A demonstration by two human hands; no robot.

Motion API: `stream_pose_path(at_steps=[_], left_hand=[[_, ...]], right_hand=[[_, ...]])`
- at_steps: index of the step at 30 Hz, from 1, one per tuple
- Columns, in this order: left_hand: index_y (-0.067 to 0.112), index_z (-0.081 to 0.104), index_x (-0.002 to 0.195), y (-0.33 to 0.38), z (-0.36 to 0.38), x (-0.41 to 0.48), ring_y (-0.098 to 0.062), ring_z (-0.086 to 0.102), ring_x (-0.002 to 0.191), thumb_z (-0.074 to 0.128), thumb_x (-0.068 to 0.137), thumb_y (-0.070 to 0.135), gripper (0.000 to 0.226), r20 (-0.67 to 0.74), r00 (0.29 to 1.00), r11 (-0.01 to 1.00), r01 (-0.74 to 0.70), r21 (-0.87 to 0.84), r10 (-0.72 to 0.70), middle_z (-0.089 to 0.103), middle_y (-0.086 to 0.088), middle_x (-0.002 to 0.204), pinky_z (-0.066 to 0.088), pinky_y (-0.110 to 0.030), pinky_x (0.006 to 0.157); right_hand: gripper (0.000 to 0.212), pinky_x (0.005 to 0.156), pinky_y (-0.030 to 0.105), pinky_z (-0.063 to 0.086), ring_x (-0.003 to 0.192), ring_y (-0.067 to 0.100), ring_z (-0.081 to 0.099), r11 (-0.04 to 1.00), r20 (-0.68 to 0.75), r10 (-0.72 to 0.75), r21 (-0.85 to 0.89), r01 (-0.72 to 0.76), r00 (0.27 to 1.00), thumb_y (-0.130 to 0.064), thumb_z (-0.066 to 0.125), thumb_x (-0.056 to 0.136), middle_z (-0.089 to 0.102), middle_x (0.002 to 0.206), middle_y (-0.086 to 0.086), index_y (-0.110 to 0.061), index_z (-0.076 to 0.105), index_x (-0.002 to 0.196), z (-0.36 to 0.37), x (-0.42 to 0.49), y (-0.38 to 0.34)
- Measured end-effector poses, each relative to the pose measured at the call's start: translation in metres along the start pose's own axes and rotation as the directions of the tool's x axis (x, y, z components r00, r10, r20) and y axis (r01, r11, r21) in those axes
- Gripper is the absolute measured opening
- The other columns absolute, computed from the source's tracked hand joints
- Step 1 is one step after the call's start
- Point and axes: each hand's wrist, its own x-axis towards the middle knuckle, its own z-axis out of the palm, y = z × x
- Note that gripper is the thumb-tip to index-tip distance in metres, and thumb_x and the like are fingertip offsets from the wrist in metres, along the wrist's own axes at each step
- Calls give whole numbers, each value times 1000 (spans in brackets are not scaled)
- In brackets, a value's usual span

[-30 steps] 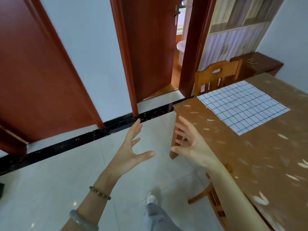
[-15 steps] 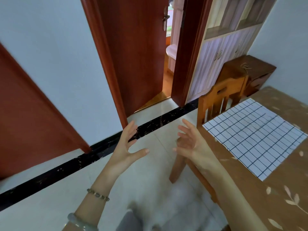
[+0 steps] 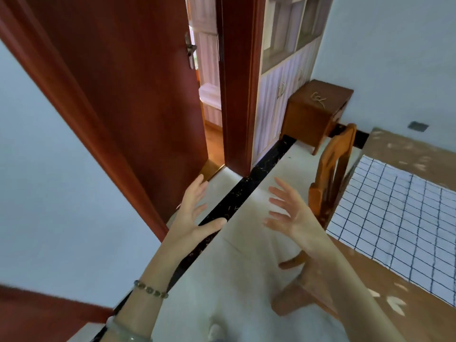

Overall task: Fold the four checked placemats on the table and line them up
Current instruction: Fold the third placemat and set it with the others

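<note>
**Both hands empty, placemat far right**

Left hand (image 3: pixel 195 213): fingers spread, empty, over black floor strip (image 3: pixel 246 191). Open floor between hands. Right hand (image 3: pixel 293 218): spread, empty, beside chair (image 3: pixel 332 174). Checked placemat (image 3: pixel 399 218): flat at table (image 3: pixel 385 292) edge. Since 0.5 s ago: placemat nearer, hands unchanged

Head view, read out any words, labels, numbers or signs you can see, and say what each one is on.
None can be read.
The placemat bears only a blue grid, no lettering.
The squiggle on the cabinet top looks like a cord or mark, not writing.
The grey wall plate is too small and blurred to show any text.
</note>
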Motion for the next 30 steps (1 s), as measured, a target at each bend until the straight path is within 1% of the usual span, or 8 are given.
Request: stream_pose_path(at_steps=[3,10,14,16,18,22,27,30], left_hand=[[40,19,148,-2,-20,48,5,33,136,78,72,35,97,91,996,1000,-26,3,26,32,17,150,35,-20,107],[41,19,146,-18,-29,147,2,36,135,77,68,38,98,255,966,998,-21,-51,33,34,20,146,38,-23,108],[49,24,141,-29,-17,215,0,38,135,79,65,39,95,326,944,998,-28,-64,47,35,15,149,37,-35,111],[53,26,138,-31,-7,253,-1,40,134,80,62,39,94,357,932,997,-29,-71,52,35,15,148,37,-37,111],[54,27,136,-30,7,291,0,40,133,80,62,40,93,399,915,997,-40,-66,63,36,17,147,37,-38,111],[51,24,140,-22,36,365,-1,39,134,80,62,43,97,492,867,997,-59,-42,72,35,14,149,37,-40,111],[53,25,138,-16,84,444,-4,37,136,80,60,43,96,613,785,996,-65,-59,88,34,12,150,35,-44,113],[51,23,140,-14,119,480,-4,37,136,80,59,45,99,691,716,995,-67,-73,99,33,11,151,34,-41,113]], right_hand=[[90,84,12,50,117,-1,47,1000,-53,4,-25,-5,999,2,75,75,42,136,-13,-38,27,139,7,32,-5],[94,96,20,48,120,-1,48,999,-236,42,-8,-45,971,-5,78,74,44,136,-12,-38,25,143,-4,94,-2],[92,94,18,48,123,4,47,998,-318,41,-26,-52,947,-12,78,74,43,139,-10,-40,25,143,-24,137,5],[91,92,18,47,124,6,46,998,-356,45,-20,-56,933,-12,78,74,42,141,-9,-39,25,143,-38,161,8],[91,97,23,46,126,10,46,999,-406,45,3,-48,913,-10,77,75,42,142,-6,-37,25,144,-54,184,8],[92,105,38,42,126,12,46,998,-492,54,37,-41,869,-12,78,73,42,143,-5,-35,25,145,-90,226,1],[92,105,40,43,124,7,47,995,-603,92,80,-55,792,-13,78,73,43,141,-8,-37,26,145,-136,258,7],[92,104,41,44,127,12,47,993,-687,113,96,-64,718,-9,80,72,45,141,-7,-38,30,143,-162,262,15]])
